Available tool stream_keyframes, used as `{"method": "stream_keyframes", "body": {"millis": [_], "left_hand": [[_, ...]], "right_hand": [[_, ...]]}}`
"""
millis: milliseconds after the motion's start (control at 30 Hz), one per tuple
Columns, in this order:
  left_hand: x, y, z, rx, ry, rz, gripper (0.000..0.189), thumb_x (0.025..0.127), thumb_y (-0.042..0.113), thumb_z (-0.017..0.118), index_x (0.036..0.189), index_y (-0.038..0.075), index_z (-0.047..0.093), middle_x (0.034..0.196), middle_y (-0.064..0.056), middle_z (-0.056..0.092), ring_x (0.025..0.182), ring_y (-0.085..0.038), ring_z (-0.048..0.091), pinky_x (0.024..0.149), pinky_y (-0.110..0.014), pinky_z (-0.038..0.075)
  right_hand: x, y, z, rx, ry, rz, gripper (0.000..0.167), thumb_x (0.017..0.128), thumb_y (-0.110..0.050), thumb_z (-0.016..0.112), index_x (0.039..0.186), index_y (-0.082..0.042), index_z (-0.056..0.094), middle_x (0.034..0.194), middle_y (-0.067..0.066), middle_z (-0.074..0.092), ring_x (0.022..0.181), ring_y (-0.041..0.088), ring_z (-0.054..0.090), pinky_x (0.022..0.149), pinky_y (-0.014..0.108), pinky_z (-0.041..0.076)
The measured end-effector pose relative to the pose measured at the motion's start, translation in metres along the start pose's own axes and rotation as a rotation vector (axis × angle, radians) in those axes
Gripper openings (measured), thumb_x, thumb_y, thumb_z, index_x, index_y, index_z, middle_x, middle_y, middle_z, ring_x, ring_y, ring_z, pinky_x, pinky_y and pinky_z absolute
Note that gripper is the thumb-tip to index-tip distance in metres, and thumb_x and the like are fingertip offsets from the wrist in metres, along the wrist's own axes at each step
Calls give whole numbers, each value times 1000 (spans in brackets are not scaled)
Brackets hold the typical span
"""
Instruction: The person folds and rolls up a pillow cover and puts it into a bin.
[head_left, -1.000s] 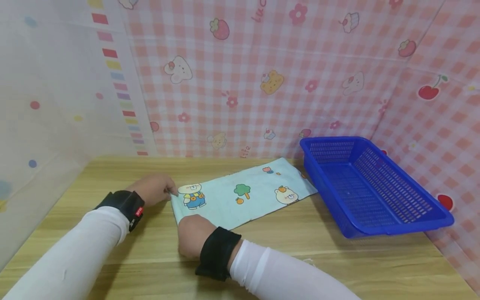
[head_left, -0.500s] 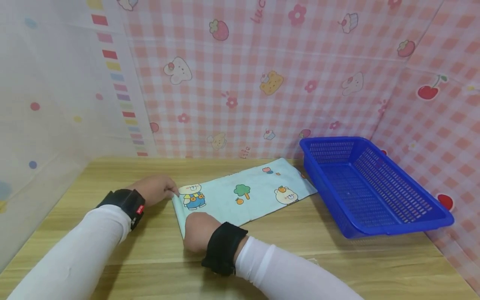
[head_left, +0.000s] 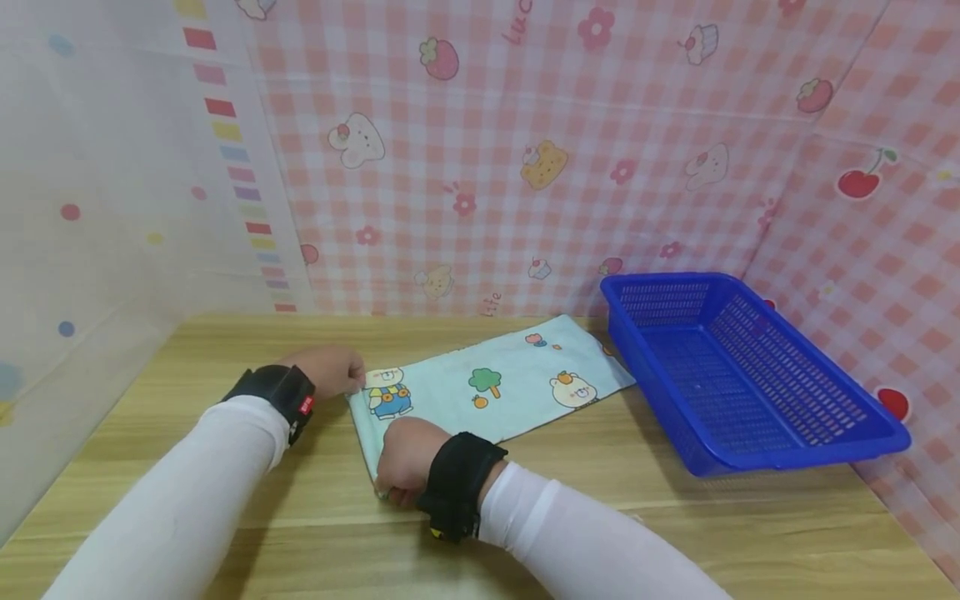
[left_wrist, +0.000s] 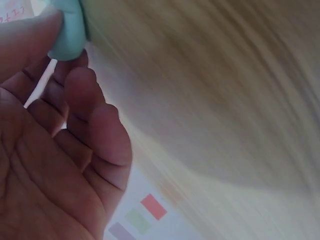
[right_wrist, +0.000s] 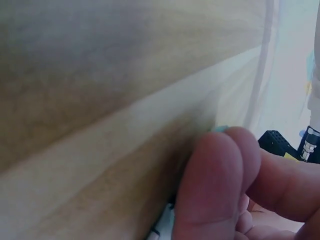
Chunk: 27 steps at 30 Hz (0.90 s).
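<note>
A light blue cloth (head_left: 442, 400) printed with cartoon bears, a tree and oranges lies as a long strip on the table, slanting up to the right. Its left end is turned over in a narrow roll. My left hand (head_left: 330, 369) pinches the far corner of that end; in the left wrist view, the rounded cloth edge (left_wrist: 71, 35) sits between thumb and fingers. At the near corner, my right hand (head_left: 411, 457) pinches the same end. The right wrist view shows its fingertips (right_wrist: 212, 170) pressed together, with a sliver of blue fabric past them and most of the cloth hidden.
To the right stands a blue plastic basket (head_left: 652, 379) with perforated walls, its left side close against the cloth's right end. A pink checked curtain (head_left: 465, 167) hangs behind the wooden table (head_left: 300, 525), and another covering rises at the left.
Both hands have shifted slightly to the right with the cloth's left end, and its turned-over strip has moved along. The basket and the right end of the cloth have stayed put.
</note>
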<state>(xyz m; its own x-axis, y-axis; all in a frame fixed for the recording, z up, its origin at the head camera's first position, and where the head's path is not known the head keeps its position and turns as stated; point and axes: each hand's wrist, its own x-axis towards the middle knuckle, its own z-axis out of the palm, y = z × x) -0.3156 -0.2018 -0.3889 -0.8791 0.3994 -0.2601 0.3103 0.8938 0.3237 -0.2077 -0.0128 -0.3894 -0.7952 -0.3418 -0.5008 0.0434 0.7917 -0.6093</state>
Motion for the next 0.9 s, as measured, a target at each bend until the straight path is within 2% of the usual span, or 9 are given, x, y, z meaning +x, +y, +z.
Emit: {"method": "stream_keyframes", "body": {"millis": [233,367,433,633,800,900], "left_hand": [[4,12,-1,-34,0,-58,13,98,11,71,86,11,65,85,-3,64,79,-21,57,69,-31,43],[4,13,1,-53,22,-78,8,98,10,70,89,11,69,89,-4,67,83,-23,58,73,-34,45],[4,13,3,-54,39,-75,7,98,10,70,91,12,73,92,-4,69,85,-23,59,77,-36,47],[-2,9,7,-15,94,5,11,98,9,70,93,13,79,94,-2,74,86,-21,62,82,-39,51],[-4,0,7,-48,81,48,24,91,-5,68,102,11,83,104,-5,77,91,-22,63,87,-42,53],[-4,-6,8,-61,81,75,33,84,-11,70,105,12,84,106,-5,78,91,-22,64,86,-41,55]], "right_hand": [[0,4,-2,-44,-16,2,26,94,-12,75,71,-2,70,56,5,64,49,18,58,53,26,44],[0,6,-3,-58,-29,6,28,95,-13,75,70,-2,70,55,5,63,48,17,57,52,26,43],[1,6,-3,-109,-18,-15,27,95,-14,75,71,-2,70,56,4,62,49,17,56,53,27,42],[-2,-1,4,-413,95,-191,14,95,-13,71,82,-11,67,69,-1,55,60,16,51,54,26,38],[-7,-6,10,-461,134,-192,18,97,-9,68,78,-10,66,67,0,52,57,16,48,51,27,37],[-9,-8,12,-471,155,-177,19,92,-14,76,76,-9,66,65,-1,51,57,16,48,51,27,37]]}}
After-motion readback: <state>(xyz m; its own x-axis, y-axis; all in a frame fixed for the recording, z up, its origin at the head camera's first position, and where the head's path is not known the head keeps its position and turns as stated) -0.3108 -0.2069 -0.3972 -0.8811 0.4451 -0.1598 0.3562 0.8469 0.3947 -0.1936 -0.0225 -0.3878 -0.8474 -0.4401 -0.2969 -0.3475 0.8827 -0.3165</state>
